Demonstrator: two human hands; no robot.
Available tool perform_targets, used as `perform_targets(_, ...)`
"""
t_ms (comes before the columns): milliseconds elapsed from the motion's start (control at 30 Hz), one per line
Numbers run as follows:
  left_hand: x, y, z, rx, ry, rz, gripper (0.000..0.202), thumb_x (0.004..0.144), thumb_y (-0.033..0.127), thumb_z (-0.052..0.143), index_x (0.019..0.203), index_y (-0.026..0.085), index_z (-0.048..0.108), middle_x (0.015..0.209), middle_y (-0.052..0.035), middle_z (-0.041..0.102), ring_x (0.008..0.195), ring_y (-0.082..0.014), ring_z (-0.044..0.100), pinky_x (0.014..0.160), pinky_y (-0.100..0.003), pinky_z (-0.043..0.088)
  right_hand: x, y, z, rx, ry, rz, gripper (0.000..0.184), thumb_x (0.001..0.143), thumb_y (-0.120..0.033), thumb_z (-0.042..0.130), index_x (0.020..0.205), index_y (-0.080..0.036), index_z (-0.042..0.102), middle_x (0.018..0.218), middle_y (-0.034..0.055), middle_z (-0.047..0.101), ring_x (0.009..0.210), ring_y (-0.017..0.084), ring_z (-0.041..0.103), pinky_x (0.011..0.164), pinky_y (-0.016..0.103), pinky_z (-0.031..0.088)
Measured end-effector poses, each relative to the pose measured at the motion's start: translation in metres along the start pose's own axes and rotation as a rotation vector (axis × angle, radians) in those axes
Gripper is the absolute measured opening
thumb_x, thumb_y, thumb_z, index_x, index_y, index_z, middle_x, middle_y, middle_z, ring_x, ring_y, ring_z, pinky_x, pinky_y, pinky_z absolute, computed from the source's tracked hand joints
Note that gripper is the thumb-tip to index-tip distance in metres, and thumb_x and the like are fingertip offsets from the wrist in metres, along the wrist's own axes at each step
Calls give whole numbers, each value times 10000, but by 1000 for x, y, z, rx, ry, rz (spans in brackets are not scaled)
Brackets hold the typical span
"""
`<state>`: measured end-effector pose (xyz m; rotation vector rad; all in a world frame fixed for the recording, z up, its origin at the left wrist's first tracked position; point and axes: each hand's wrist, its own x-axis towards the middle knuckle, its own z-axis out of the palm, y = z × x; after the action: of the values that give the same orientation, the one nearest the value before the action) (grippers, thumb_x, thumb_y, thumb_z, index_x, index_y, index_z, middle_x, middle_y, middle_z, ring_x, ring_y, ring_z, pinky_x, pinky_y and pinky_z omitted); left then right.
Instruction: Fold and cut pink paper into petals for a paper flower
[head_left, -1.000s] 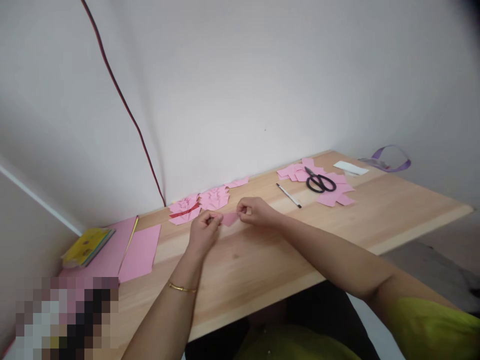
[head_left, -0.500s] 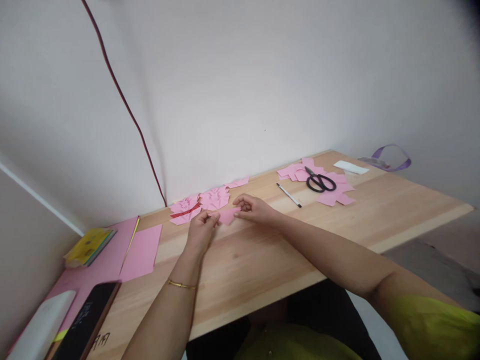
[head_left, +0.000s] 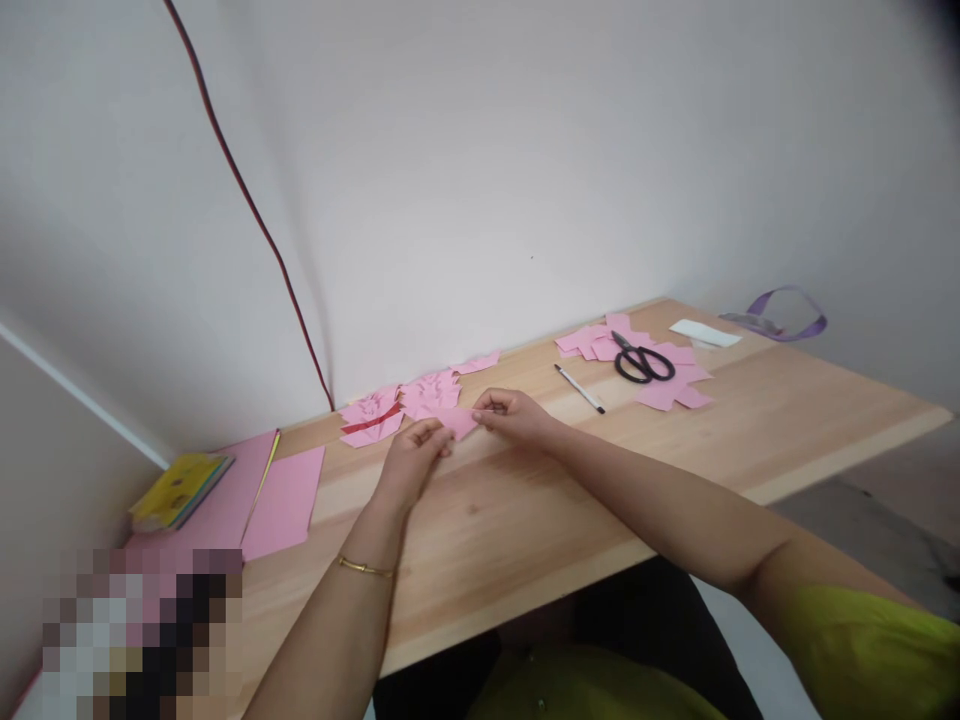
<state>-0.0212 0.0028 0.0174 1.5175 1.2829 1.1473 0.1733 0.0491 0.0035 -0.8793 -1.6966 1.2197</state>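
Between my two hands is a small piece of pink paper (head_left: 459, 421), held just above the wooden table. My right hand (head_left: 510, 415) pinches its right end between thumb and fingers. At its left end, my left hand (head_left: 416, 448) has its fingers curled closed against the paper; the exact grip is partly hidden. Right behind my hands lie crumpled pink paper pieces (head_left: 431, 392), and next to them other folded pink pieces (head_left: 371, 430) with a red strip (head_left: 375, 418) across them.
To the right lie a white pen (head_left: 579, 388), black-handled scissors (head_left: 643, 362) and cut pink pieces (head_left: 679, 392). A white strip (head_left: 705, 333) is farther right. Pink sheets (head_left: 289, 500), a yellow pencil (head_left: 262, 485) and a yellow packet (head_left: 180, 490) lie left. A wall (head_left: 465, 200) rises behind the table.
The pink paper piece has turned and tilted between my fingers. My left hand has shifted slightly right along it, while my right hand stays nearly in place.
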Motion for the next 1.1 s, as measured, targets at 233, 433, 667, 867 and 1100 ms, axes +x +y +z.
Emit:
perform_targets(233, 1, -6, 2, -103, 18, -55, 233, 692, 367, 671, 653, 156, 578, 588, 13, 559, 559, -94, 497, 571, -216, 389, -5, -4, 7, -27, -82, -29, 286, 742, -433, 614, 762, -156, 547, 669, -19, 526, 603, 94, 469, 580, 225, 368)
perform_targets(433, 2, -6, 3, -217, 59, -55, 207, 678, 340, 691, 686, 149, 612, 607, 14, 568, 562, -84, 507, 602, -221, 415, -8, -3, 10, -135, -151, -116, 246, 758, -383, 600, 708, -159, 513, 651, -31, 475, 598, 86, 419, 558, 213, 334)
perform_targets(667, -5, -5, 7, 29, -100, -75, 264, 682, 405, 683, 718, 148, 634, 577, 15, 572, 479, -77, 435, 469, -207, 293, -11, -11, 12, -94, -87, -24, 227, 762, -374, 601, 713, -154, 569, 660, -8, 543, 604, 102, 466, 553, 219, 361)
perform_targets(867, -5, -4, 6, 36, -113, -51, 255, 709, 406, 654, 706, 156, 603, 564, 22, 550, 473, -78, 419, 471, -210, 292, -8, -14, 7, 34, -2, -74, 251, 756, -405, 611, 746, -156, 583, 709, 6, 562, 662, 115, 506, 627, 243, 402)
perform_targets(1100, -4, -6, 6, 22, -107, -82, 278, 691, 421, 667, 703, 152, 597, 568, 15, 558, 465, -79, 420, 446, -204, 273, -4, -18, -4, 132, 227, -53, 280, 765, -448, 596, 783, -170, 568, 710, -6, 542, 685, 113, 509, 687, 254, 424)
